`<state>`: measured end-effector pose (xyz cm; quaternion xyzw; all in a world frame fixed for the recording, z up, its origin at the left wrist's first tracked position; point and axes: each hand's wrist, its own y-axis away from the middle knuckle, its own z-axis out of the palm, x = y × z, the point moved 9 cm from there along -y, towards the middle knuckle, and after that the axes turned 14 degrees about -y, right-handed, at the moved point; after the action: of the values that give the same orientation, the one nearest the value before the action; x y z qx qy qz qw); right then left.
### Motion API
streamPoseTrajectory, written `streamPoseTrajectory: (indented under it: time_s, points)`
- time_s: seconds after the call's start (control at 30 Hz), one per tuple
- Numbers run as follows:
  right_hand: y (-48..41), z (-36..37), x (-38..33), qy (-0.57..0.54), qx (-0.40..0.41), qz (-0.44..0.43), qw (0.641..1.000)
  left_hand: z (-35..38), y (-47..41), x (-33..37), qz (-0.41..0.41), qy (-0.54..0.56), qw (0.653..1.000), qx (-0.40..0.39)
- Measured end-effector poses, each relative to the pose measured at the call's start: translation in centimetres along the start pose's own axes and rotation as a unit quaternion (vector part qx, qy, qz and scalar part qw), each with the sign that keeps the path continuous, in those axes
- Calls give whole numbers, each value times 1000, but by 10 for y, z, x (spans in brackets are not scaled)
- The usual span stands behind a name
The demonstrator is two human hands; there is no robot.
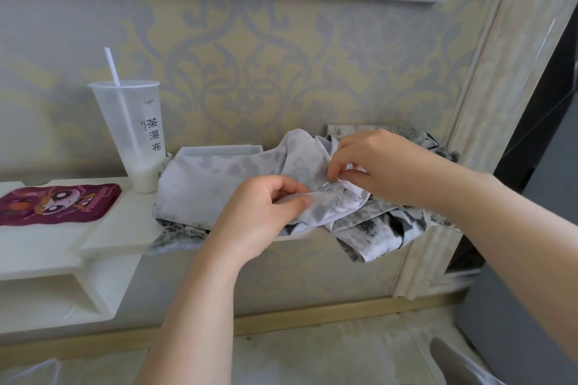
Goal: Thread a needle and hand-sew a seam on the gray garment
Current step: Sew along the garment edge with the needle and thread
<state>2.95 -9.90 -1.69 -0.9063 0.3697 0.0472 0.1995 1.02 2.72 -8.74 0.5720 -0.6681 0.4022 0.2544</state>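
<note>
I find the gray garment (200, 184) heaped on the white shelf (109, 228), its right part spilling over the near edge. The left hand (266, 212) pinches a fold between thumb and fingers. The right hand (375, 166) pinches the needle (330, 182) just right of that fold; only a short glint of it shows. I cannot make out the thread. A cup (134, 128) stands left of the garment.

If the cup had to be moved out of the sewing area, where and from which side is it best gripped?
Grip the cup about halfway up, coming from its front left. It stands upright and narrows toward the base, so a mid-height grip should hold. The straw sticks out of the top, and the garment crowds its right base.
</note>
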Motion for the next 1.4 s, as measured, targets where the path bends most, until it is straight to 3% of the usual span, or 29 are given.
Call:
streamPoseTrajectory:
  time_s: [0.8, 1.2, 1.4]
  points:
    - [-2, 3, -7, -26, -10, 6, 1000, 0, 1, 3, 15, 12, 1000, -13]
    - [-2, 0, -25, -59, 40, -118, 990, 2, -1, 1, 20, 56, 998, -25]
    - [0, 3, -22, -167, 22, -42, 985, -3, -2, 1, 19, 78, 997, 10]
